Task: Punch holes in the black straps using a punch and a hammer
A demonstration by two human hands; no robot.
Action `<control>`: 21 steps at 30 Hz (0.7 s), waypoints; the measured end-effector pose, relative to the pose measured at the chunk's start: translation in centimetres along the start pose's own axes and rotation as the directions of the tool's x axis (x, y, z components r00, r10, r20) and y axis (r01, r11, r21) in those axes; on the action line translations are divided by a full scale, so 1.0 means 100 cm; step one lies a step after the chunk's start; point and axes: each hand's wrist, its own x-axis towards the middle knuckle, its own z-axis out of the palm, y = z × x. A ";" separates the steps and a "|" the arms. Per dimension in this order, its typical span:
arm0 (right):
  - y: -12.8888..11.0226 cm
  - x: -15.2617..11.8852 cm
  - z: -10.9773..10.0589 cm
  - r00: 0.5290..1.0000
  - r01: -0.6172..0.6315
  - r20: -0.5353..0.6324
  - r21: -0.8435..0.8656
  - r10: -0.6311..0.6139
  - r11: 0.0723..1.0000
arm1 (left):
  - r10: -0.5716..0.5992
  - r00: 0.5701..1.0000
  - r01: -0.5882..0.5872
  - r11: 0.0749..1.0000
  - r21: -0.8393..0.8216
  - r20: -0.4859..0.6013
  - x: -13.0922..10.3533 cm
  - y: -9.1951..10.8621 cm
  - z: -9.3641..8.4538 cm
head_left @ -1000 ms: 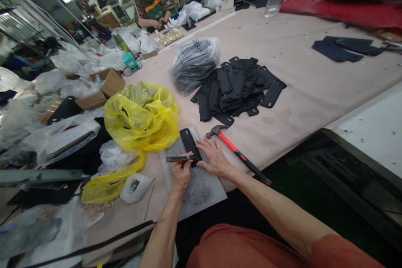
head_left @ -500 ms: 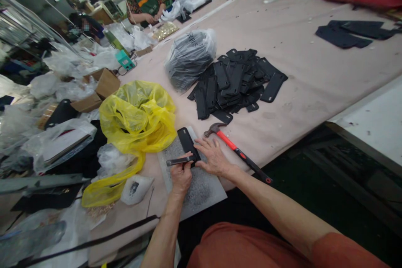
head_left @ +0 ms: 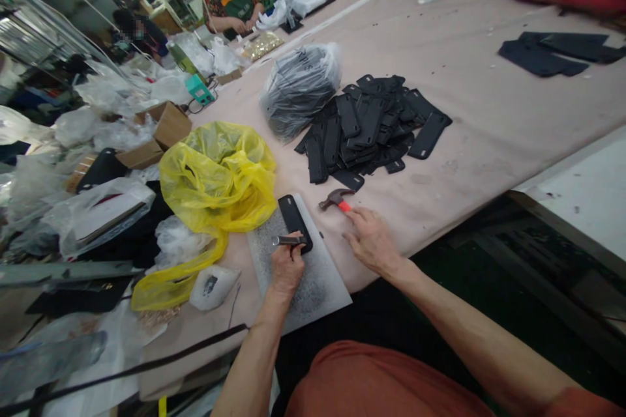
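Note:
My left hand (head_left: 287, 267) is closed round a metal punch (head_left: 282, 241), whose end rests over the lower part of a black strap piece (head_left: 292, 215). The piece lies on a grey speckled board (head_left: 317, 273). To the right of the board, my right hand (head_left: 374, 241) lies over the handle of a claw hammer (head_left: 336, 198) on the table, its fingers apart at the red part of the handle. The rest of the handle is hidden under the hand.
Beyond the hammer lies a heap of black pieces (head_left: 366, 127) beside a filled clear bag (head_left: 300, 91). A yellow bag (head_left: 220, 176) adjoins the board's left. A person (head_left: 232, 0) sits at the table's far side.
My right hand has left the black piece and moved right onto the hammer's handle. My left hand has shifted slightly right and up with the punch.

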 end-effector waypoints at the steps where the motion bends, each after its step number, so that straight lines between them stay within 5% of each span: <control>1: 0.009 -0.005 -0.006 0.999 -0.045 0.015 -0.068 0.046 0.997 | 0.000 1.000 0.000 1.000 -0.003 0.004 0.000 0.000 0.000; 5: 0.029 -0.018 -0.020 0.980 -0.126 0.131 -0.192 0.152 0.973 | 0.001 1.000 -0.001 1.000 0.007 0.029 0.001 0.001 -0.001; 7: 0.028 -0.016 -0.023 0.949 -0.226 0.203 -0.092 0.241 0.970 | -0.007 0.999 0.006 1.000 0.029 0.046 0.002 0.003 -0.001; 9: 0.021 -0.014 -0.024 0.868 -0.430 0.339 0.142 0.364 0.892 | -0.022 0.998 0.018 0.999 0.051 0.066 0.003 0.005 -0.002; 12: 0.010 -0.018 -0.021 0.670 -0.730 0.652 0.492 0.355 0.474 | -0.042 0.996 0.036 0.997 0.070 0.079 0.003 0.008 -0.003; 14: 0.004 -0.024 -0.017 0.591 -0.806 0.759 0.544 0.275 0.232 | -0.036 0.997 0.032 0.997 0.066 0.070 0.003 0.009 -0.004; 15: 0.002 -0.027 -0.018 0.571 -0.821 0.775 0.538 0.271 0.192 | -0.029 0.998 0.025 0.998 0.060 0.063 0.003 0.009 -0.005; 18: -0.013 -0.027 -0.039 0.629 -0.778 0.680 0.549 0.377 0.307 | -0.013 0.998 0.010 0.999 0.053 0.062 0.002 0.009 -0.005; 21: -0.048 -0.015 -0.098 0.854 -0.521 0.404 0.647 0.329 0.557 | -0.017 0.997 0.012 0.998 0.068 0.070 0.001 0.008 -0.005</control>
